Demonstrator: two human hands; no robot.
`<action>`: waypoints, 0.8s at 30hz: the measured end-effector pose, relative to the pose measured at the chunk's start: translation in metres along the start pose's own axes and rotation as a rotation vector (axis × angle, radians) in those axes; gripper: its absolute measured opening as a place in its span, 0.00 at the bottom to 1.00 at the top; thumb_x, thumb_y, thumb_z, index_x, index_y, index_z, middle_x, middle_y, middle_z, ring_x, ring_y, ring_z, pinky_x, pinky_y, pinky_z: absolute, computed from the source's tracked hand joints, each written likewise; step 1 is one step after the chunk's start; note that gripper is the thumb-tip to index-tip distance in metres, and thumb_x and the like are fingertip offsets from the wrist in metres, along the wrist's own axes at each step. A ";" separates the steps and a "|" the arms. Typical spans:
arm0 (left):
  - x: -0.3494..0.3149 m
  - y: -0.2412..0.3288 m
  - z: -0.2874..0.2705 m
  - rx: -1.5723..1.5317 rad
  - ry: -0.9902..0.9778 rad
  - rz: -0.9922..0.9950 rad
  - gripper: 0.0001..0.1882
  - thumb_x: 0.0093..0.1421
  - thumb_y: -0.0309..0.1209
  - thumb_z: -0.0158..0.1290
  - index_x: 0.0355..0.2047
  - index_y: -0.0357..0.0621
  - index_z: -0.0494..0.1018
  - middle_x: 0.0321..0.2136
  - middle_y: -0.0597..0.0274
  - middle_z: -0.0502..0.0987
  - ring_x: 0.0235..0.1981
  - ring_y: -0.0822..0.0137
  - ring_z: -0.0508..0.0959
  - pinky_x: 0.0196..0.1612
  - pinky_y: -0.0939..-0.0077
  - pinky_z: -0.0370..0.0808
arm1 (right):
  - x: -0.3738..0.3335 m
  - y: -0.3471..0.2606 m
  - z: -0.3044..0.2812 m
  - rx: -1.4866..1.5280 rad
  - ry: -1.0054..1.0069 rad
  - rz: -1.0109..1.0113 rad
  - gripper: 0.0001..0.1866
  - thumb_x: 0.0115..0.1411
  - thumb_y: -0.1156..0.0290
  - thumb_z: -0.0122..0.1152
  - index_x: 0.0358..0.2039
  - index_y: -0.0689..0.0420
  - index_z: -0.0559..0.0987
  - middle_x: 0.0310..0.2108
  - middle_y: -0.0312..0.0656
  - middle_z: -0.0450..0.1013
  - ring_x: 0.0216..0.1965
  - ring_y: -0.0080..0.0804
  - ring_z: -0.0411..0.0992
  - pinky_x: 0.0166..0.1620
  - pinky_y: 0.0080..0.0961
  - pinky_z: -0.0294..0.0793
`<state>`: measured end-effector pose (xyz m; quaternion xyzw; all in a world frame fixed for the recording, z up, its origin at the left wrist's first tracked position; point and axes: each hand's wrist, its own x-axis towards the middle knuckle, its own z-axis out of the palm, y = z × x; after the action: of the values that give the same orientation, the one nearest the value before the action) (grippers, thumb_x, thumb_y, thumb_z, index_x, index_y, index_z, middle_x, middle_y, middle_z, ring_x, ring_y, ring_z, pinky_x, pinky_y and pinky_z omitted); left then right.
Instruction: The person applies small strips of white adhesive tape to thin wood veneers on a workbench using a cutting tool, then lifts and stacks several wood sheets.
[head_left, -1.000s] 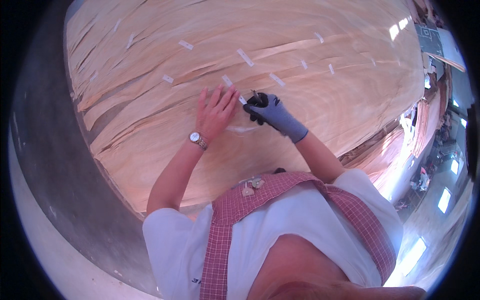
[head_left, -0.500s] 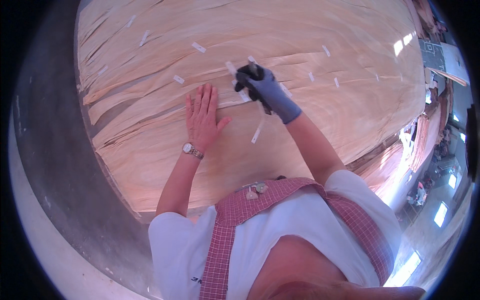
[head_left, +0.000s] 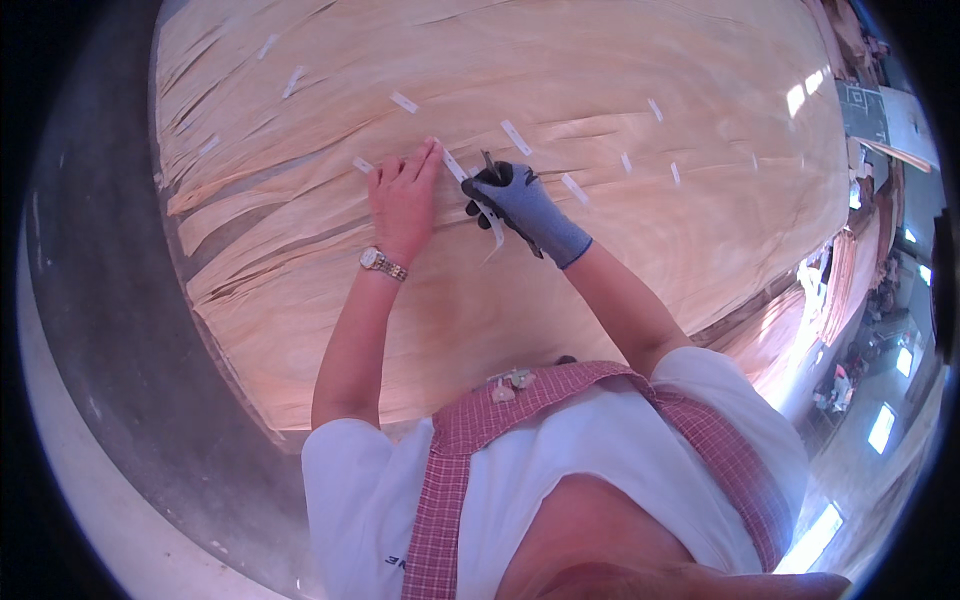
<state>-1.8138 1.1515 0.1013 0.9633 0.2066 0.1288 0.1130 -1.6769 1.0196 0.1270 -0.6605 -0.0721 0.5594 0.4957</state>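
Observation:
My left hand, bare with a wristwatch, lies on a large pale wood veneer sheet. Its fingers are stretched out, and a fingertip touches the upper end of a white tape strip. My right hand, in a blue glove with black palm and fingers, is closed at the strip's lower part. A slim dark tool sticks up from that grip; its exact kind is hard to make out. The loose tape end curls below the gloved fingers. Long splits run through the veneer to the left of my hands.
Short white tape pieces lie across the veneer, another just right of the glove. Ragged slits open toward the left edge. Grey floor borders the left side; stacked veneer stands at the right.
My left hand has shifted up, its fingers now at the tape's upper end. The right hand has come down a little, with the strip now stretched between both hands.

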 end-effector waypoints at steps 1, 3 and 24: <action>-0.001 0.000 0.000 -0.002 -0.006 -0.002 0.26 0.53 0.24 0.51 0.55 0.51 0.73 0.58 0.74 0.72 0.43 0.66 0.71 0.49 0.68 0.65 | -0.003 0.006 -0.002 0.008 0.003 0.013 0.11 0.59 0.68 0.63 0.34 0.65 0.76 0.24 0.44 0.77 0.20 0.28 0.75 0.21 0.24 0.73; 0.001 0.001 -0.006 -0.003 -0.009 0.037 0.29 0.53 0.23 0.51 0.57 0.52 0.71 0.59 0.73 0.70 0.44 0.66 0.71 0.49 0.67 0.65 | 0.001 0.013 -0.005 0.012 0.022 0.014 0.11 0.59 0.69 0.63 0.34 0.65 0.76 0.24 0.43 0.76 0.20 0.27 0.74 0.22 0.23 0.73; 0.202 0.018 0.017 0.035 0.206 0.107 0.28 0.57 0.28 0.54 0.60 0.52 0.67 0.59 0.69 0.70 0.49 0.61 0.70 0.50 0.61 0.63 | 0.175 -0.159 -0.151 -0.184 0.206 -0.334 0.11 0.60 0.61 0.62 0.35 0.56 0.80 0.24 0.35 0.79 0.16 0.17 0.65 0.18 0.16 0.60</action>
<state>-1.6245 1.2191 0.1307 0.9565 0.1676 0.2292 0.0673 -1.4178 1.1257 0.1088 -0.7354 -0.1803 0.3902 0.5238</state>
